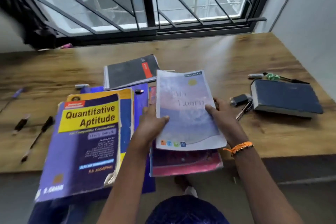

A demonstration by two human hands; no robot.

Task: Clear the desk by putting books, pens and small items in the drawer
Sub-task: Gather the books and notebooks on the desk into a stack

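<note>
Gripping glossy, curling paperback (187, 109) two-handed

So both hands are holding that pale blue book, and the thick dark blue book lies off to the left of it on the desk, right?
Not quite. Both hands, left and right, do hold the pale blue book, but the thick dark blue book lies off to its right on the desk, near the keys. The head view shows this.
</note>
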